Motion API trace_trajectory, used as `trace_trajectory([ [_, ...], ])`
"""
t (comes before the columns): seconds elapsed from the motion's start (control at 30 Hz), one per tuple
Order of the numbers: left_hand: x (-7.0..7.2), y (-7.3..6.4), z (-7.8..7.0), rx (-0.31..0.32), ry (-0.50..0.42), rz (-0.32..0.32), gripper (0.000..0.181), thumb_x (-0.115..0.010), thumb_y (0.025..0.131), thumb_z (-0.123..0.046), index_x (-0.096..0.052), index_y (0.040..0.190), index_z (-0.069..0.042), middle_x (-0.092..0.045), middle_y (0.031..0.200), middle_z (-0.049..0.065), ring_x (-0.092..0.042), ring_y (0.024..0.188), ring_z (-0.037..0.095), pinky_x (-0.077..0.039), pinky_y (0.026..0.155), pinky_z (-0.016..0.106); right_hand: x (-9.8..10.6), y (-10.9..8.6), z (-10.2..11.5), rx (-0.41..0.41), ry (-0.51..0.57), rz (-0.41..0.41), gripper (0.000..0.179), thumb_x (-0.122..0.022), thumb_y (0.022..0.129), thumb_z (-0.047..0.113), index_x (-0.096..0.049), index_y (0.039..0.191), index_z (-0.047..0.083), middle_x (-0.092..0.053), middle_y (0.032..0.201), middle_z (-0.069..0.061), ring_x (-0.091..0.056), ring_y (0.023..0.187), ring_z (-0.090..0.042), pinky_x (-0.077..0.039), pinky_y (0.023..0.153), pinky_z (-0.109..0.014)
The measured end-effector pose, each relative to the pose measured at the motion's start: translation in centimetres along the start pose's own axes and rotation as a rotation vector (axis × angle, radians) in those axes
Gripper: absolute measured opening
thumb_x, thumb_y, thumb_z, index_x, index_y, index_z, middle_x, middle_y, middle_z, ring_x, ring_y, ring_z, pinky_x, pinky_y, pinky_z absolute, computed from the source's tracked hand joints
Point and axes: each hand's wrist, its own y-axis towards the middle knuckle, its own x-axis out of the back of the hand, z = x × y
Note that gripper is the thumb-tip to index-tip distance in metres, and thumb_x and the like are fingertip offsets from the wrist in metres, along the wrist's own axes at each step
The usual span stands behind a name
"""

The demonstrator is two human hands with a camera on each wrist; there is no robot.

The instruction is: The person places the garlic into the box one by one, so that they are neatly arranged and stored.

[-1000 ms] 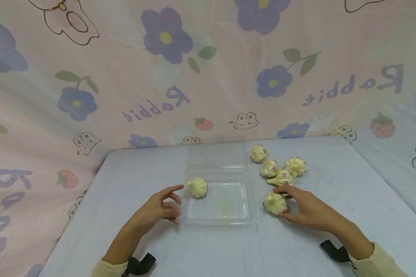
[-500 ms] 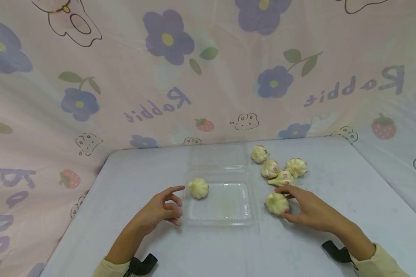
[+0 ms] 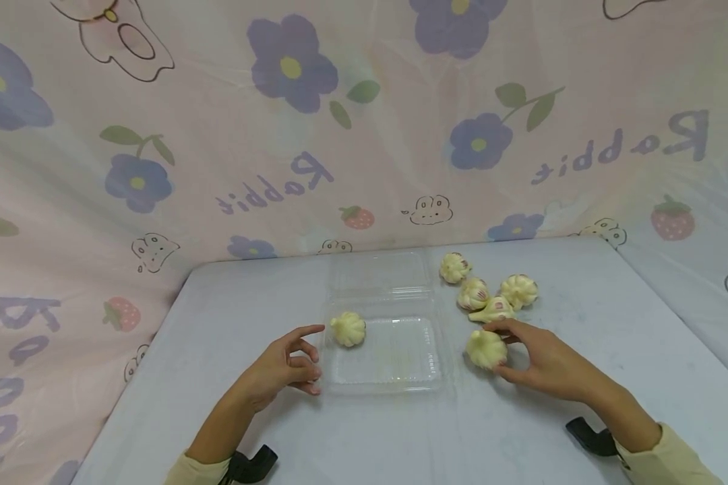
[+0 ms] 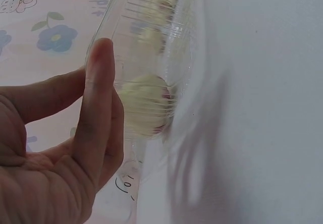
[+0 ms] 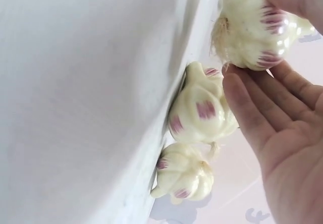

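In the head view my right hand [image 3: 542,360] pinches a garlic bulb [image 3: 487,349] between thumb and fingers, right of a clear plastic box [image 3: 381,389]. The right wrist view shows this garlic bulb [image 5: 252,27] with pink streaks and a root tuft, apparently just off the tabletop. Another garlic bulb [image 3: 348,329] sits in the box's near half, at its left side. My left hand [image 3: 279,370] is beside the box's left edge, fingers loosely bent and holding nothing. Close by in the left wrist view is the clear box wall [image 4: 136,12]; whether the fingertips touch it I cannot tell.
Several more garlic bulbs [image 3: 518,291] lie grouped beyond my right hand, to the right of the box. The box lid [image 3: 379,273] lies opened flat toward the back. A patterned curtain [image 3: 364,135] hangs behind the white table [image 3: 218,310].
My right hand has raised its garlic bulb slightly and tilted it a little. The left hand keeps its place by the box.
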Motion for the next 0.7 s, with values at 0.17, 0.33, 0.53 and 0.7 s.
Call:
trace_trajectory([
  [0.17, 0.2, -0.1, -0.2, -0.009, 0.037, 0.005, 0.077, -0.067, 0.089, 0.005, -0.028, 0.155, -0.004, -0.05, 0.112, 0.018, -0.068, 0.08, 0.016, -0.065, 0.074, 0.036, 0.8, -0.1, 0.3, -0.009, 0.004, -0.023, 0.061, -0.085, 0.08, 0.03, -0.055, 0.133, 0.02, -0.065, 0.127, 0.004, -0.067, 0.104, -0.013, -0.06, 0.086, -0.038],
  [0.33, 0.2, -0.1, -0.2, -0.009, 0.056, 0.015, 0.078, -0.067, 0.089, 0.006, -0.028, 0.155, -0.003, -0.051, 0.114, 0.018, -0.068, 0.081, 0.013, -0.064, 0.076, 0.034, 1.8, 0.0, 0.5, -0.009, -0.023, -0.067, 0.06, -0.084, 0.081, 0.03, -0.055, 0.133, 0.023, -0.065, 0.126, 0.006, -0.066, 0.103, -0.007, -0.059, 0.084, -0.036],
  [0.53, 0.2, -0.1, -0.2, -0.005, 0.05, 0.036, 0.082, -0.069, 0.087, 0.007, -0.027, 0.156, -0.005, -0.049, 0.116, 0.018, -0.067, 0.081, 0.011, -0.063, 0.078, 0.032, 3.0, 0.4, 0.5, -0.049, -0.043, -0.112, 0.062, -0.083, 0.081, 0.034, -0.054, 0.135, 0.024, -0.063, 0.129, 0.007, -0.06, 0.106, 0.007, -0.058, 0.082, -0.028],
  [0.7, 0.2, -0.2, -0.2, -0.011, 0.056, 0.039, 0.082, -0.068, 0.087, 0.008, -0.026, 0.156, -0.006, -0.049, 0.116, 0.019, -0.067, 0.081, 0.01, -0.063, 0.077, 0.031, 3.5, 1.0, 0.9, -0.059, -0.027, -0.105, 0.061, -0.081, 0.083, 0.038, -0.053, 0.135, 0.025, -0.061, 0.131, 0.005, -0.063, 0.108, 0.001, -0.059, 0.084, -0.031],
])
